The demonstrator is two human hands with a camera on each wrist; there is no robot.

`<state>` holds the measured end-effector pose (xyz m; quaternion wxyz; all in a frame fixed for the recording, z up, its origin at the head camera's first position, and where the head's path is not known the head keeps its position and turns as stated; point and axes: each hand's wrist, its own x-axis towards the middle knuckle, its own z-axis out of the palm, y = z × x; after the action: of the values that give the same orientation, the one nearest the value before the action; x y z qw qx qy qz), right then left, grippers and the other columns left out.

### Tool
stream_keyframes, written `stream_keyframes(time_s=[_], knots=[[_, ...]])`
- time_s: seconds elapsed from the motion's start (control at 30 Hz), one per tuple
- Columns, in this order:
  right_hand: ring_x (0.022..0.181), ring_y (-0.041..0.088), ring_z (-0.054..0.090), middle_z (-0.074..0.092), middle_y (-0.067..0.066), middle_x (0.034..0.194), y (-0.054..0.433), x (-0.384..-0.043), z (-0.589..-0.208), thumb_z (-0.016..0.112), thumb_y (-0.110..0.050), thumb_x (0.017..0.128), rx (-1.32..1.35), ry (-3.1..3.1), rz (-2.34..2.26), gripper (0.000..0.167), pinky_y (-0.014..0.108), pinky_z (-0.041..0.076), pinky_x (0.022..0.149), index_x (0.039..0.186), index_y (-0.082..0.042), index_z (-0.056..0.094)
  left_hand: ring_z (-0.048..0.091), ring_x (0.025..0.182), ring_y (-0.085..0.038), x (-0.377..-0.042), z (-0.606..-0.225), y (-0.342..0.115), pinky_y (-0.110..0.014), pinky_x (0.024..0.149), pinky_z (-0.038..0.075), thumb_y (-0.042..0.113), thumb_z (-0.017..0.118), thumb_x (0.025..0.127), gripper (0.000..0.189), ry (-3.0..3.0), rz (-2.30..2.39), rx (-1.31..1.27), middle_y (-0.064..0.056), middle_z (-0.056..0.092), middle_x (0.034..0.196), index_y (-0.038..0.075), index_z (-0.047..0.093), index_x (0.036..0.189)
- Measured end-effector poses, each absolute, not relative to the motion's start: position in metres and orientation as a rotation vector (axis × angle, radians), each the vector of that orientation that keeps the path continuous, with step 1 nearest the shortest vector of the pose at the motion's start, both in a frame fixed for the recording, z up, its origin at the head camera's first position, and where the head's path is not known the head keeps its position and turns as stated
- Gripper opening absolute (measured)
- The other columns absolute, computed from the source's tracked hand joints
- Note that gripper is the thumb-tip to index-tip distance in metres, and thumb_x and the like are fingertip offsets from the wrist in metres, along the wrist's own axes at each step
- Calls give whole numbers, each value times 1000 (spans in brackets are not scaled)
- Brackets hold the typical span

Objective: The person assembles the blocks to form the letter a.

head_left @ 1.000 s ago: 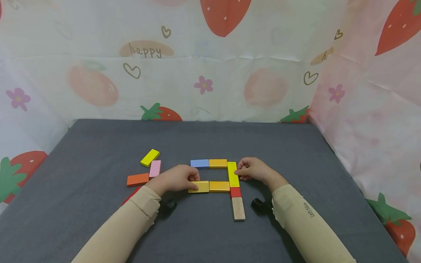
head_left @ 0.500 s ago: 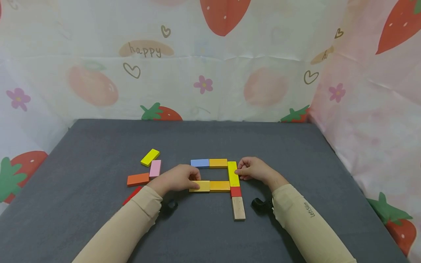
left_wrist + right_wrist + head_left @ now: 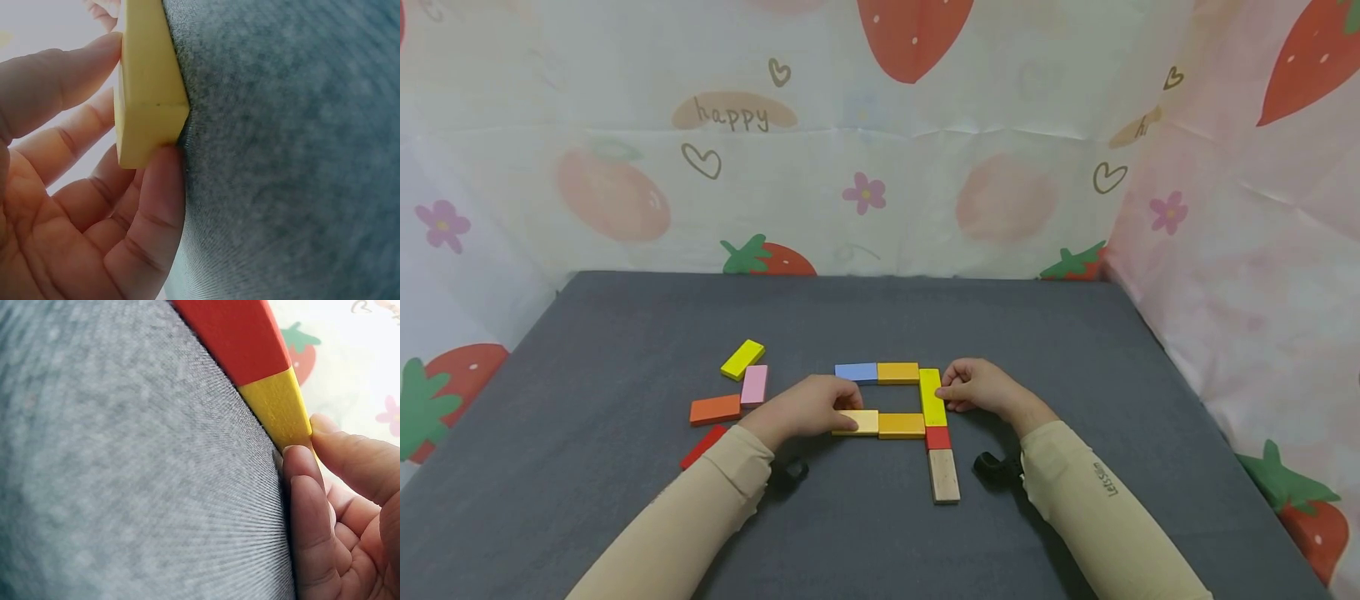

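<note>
My left hand [image 3: 811,406] holds the outer end of a light yellow block [image 3: 859,423], thumb on its top and fingers about its end, as the left wrist view shows. That block meets an orange-yellow block [image 3: 902,426], which runs to the right-hand column. In the column, a long yellow block [image 3: 932,398] stands above a red block [image 3: 937,437] and a plain wooden block [image 3: 943,477]. My right hand [image 3: 985,388] grips the long yellow block's right side with thumb and fingertips. Farther back, a blue block [image 3: 856,373] and another orange-yellow block [image 3: 898,373] form a row.
Left of the left hand lie several loose blocks: a yellow block [image 3: 742,360], a pink block [image 3: 754,386], an orange block [image 3: 715,409] and a red block [image 3: 703,447] partly behind the sleeve. Dark cloth covers the table [image 3: 850,533]. A printed curtain [image 3: 917,208] hangs behind.
My left hand and its light yellow block have shifted very slightly to the right, along with the orange-yellow block beside it. My right hand stays where it was.
</note>
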<state>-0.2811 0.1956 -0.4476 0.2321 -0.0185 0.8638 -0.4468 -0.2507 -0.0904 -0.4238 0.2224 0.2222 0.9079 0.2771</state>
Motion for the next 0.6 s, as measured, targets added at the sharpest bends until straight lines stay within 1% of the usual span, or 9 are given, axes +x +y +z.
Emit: stream_keyframes(time_s=[0.27, 0.6], knots=[[72, 13, 62, 62, 1, 78, 195, -281, -448, 72, -21, 89, -40, 2367, -1235, 18, 26, 54, 69, 92, -7, 60, 54, 82, -15, -251, -423, -91, -28, 75, 47, 17, 72, 88, 8, 2509, 769, 635, 5, 64, 87, 20, 69, 95], [72, 14, 62, 62, 1, 78, 193, -278, -446, 72, -20, 89, -21, 2370, -1236, 17, 26, 55, 69, 92, -8, 61, 55, 84, -16, -250, -422, -93, -29, 77, 48, 19, 76, 84, 14, 2478, 792, 617, 5, 63, 88, 22, 69, 96]])
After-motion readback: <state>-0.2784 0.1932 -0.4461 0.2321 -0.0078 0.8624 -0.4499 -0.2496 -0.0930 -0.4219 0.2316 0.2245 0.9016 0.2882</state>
